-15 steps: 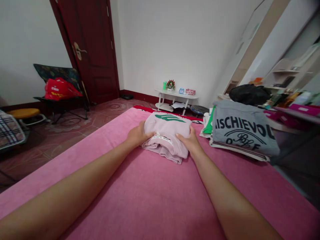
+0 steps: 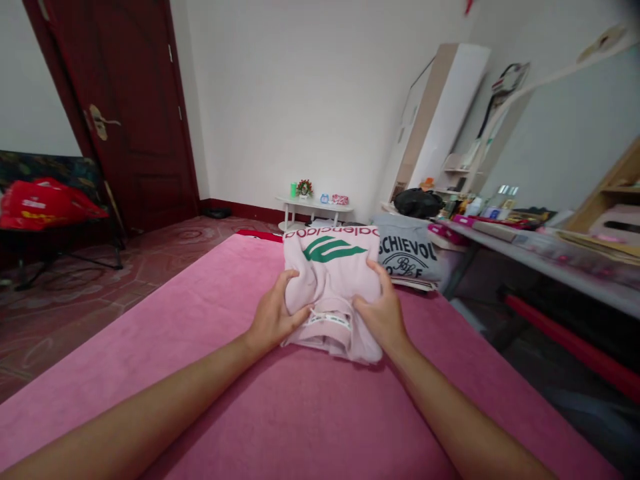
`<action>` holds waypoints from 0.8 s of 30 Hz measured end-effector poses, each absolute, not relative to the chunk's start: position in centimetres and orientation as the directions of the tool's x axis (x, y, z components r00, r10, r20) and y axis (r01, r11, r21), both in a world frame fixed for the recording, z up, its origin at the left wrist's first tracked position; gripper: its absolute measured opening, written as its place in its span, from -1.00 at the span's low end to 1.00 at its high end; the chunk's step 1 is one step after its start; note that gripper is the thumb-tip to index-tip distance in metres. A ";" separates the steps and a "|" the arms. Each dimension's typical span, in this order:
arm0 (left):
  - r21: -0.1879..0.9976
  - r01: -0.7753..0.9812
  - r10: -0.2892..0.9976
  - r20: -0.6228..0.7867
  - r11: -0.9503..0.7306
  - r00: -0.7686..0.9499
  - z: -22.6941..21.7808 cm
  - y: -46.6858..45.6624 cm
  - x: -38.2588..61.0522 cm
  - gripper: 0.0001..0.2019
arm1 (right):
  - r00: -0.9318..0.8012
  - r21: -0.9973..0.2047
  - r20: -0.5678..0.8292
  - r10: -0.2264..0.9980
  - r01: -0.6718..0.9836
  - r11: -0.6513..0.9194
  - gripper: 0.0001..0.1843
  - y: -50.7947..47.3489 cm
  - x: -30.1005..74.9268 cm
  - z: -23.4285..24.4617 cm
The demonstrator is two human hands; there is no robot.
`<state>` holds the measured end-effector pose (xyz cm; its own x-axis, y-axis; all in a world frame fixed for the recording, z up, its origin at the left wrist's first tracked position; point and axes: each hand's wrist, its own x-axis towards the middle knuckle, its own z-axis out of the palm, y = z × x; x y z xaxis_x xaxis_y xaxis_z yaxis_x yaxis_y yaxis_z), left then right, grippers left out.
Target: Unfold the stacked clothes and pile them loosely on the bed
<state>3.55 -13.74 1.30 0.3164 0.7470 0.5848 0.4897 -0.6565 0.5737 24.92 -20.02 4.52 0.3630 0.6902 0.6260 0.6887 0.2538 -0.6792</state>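
A folded pale pink sweatshirt [image 2: 333, 283] with a green print and red lettering is between my two hands, its collar toward me. My left hand [image 2: 275, 310] grips its left side, thumb on top near the collar. On the opposite side my right hand [image 2: 385, 307] grips it the same way, thumb beside the collar. The fingers under the fabric are partly hidden. The sweatshirt's far part is tilted up, so its lettering faces me. Beneath lies a pink bed cover [image 2: 300, 420]. Just behind my right hand is a stack of folded clothes with a grey printed shirt [image 2: 407, 250] on top.
At the right stands a dressing table [image 2: 535, 257] crowded with bottles and boxes. A low white table [image 2: 317, 203] stands by the far wall. On the left, a folding chair [image 2: 60, 167] holds a red bag [image 2: 47, 203], near a dark red door [image 2: 125, 100].
My hands have raised the sweatshirt's far part, bringing the red lettering into sight. The camera view has turned to the right, showing more of the dressing table.
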 end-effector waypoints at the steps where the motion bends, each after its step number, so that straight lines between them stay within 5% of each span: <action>1: 0.590 0.439 0.732 0.600 -0.678 0.324 2.0 -15.0 4.9 -0.34 | 0.384 -0.672 0.633 0.672 0.704 0.231 -0.22 -21.6 26.7 5.4; 4: 0.640 0.353 0.727 0.537 -0.682 0.429 3.6 -18.0 9.8 -0.30 | 0.480 -0.617 0.536 0.694 0.784 -0.066 -0.23 -25.8 32.9 7.3; 8: 0.595 0.449 0.696 0.280 -0.667 0.661 2.6 -20.3 15.1 -0.24 | 0.556 -0.178 0.389 0.735 0.828 -0.532 -0.41 -29.4 37.1 7.4; 13: 0.645 0.380 0.699 0.353 -0.663 0.622 -0.6 -20.6 16.3 -0.23 | 0.410 0.012 0.444 0.797 0.887 -0.462 -0.44 -27.9 34.6 4.0; 19: 0.794 0.156 0.749 0.461 -0.588 0.477 -1.4 -19.8 15.0 -0.60 | 0.536 -0.055 0.254 0.805 0.839 -0.541 -0.43 -23.8 33.2 0.8; 24: 0.755 -0.036 0.705 0.628 -0.655 0.331 4.5 -22.2 15.0 -0.78 | 0.508 -0.071 0.466 0.724 0.837 -0.542 -0.48 -24.4 32.7 0.4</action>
